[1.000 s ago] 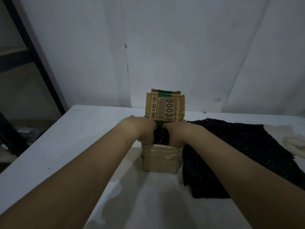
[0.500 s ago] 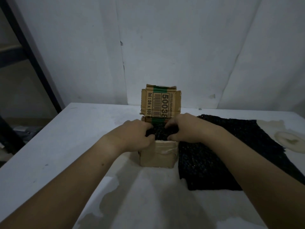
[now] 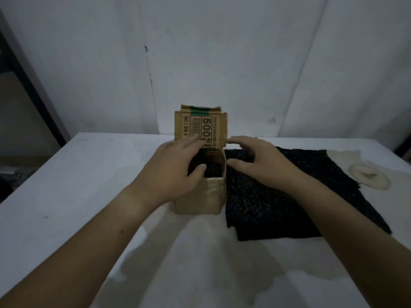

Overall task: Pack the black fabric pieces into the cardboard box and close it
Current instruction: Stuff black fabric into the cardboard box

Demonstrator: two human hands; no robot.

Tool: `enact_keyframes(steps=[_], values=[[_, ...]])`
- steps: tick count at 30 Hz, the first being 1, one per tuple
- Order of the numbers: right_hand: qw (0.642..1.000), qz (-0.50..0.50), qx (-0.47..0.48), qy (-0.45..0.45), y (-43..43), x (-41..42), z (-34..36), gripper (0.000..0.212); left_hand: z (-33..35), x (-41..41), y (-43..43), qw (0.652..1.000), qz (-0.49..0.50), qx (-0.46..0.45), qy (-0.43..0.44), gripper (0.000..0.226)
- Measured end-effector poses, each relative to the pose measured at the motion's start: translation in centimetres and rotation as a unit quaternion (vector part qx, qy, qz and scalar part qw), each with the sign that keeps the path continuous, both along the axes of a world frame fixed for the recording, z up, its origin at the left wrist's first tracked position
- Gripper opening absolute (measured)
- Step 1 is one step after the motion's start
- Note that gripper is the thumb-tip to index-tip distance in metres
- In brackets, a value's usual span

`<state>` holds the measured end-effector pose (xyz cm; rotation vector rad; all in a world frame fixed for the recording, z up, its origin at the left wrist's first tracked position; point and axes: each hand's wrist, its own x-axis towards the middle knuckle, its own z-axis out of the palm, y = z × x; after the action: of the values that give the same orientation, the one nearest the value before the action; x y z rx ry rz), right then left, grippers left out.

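A small cardboard box (image 3: 200,202) stands mid-table with its lid flap (image 3: 201,127) upright at the back, printed with a barcode and green stripe. Black fabric (image 3: 211,167) fills its opening. My left hand (image 3: 175,172) rests over the box's left side, fingers spread on the fabric inside and thumb at the front rim. My right hand (image 3: 255,162) hovers just right of the box, fingers apart and empty, above a flat pile of black fabric pieces (image 3: 289,196) lying against the box's right side.
The white table (image 3: 66,196) shows pale stains near its front and a round stain (image 3: 369,175) at the far right. A white wall stands close behind the box. A dark metal frame (image 3: 29,92) leans at the left, beyond the table edge.
Both hands had been gripping and pushing the fabric bundle down into the box. Now the fabric sits inside, the right hand has lifted off to the right, and the left hand has flattened.
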<state>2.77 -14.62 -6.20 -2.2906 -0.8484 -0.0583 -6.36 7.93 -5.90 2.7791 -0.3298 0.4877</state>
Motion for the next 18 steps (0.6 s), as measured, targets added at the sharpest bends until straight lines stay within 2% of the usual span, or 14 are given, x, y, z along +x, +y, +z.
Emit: enact_keyframes(steps=[2,4,7,9,12,14,16,18], values=[[1.0,-0.015,-0.01,0.014,-2.4,-0.6,-1.1,0.052,-0.2,-0.6,-1.9,0.998,-0.009,-0.024,-0.059,0.054],[0.998,-0.03,-0.027,0.047,-4.8,-1.2,-2.7,0.055,-0.9,-1.0,-4.1,0.994,-0.068,-0.058,-0.068,0.048],[0.996,-0.052,-0.039,0.064,-7.7,-1.9,-5.1,0.054,-3.6,-1.6,-7.9,0.983,-0.162,-0.082,-0.001,0.039],[0.993,-0.079,-0.058,0.065,-9.3,-2.2,-6.3,0.058,-5.9,-1.7,-10.1,0.975,-0.186,-0.104,0.058,0.04],[0.986,-0.104,-0.113,0.069,-11.6,-2.5,-7.6,0.071,-9.1,-1.3,-12.0,0.98,-0.124,-0.097,0.123,0.053],[0.977,-0.104,-0.151,0.105,-12.8,-2.7,-8.0,0.079,-10.7,-1.3,-12.6,0.984,-0.076,-0.068,0.147,0.062],[0.97,-0.097,-0.168,0.148,-13.7,-2.7,-8.3,0.077,-11.8,-1.5,-13.0,0.987,-0.059,-0.056,0.142,0.065],[0.97,-0.096,-0.154,0.16,-14.0,-2.6,-8.5,0.065,-12.2,-1.7,-13.1,0.988,-0.05,-0.068,0.132,0.067]])
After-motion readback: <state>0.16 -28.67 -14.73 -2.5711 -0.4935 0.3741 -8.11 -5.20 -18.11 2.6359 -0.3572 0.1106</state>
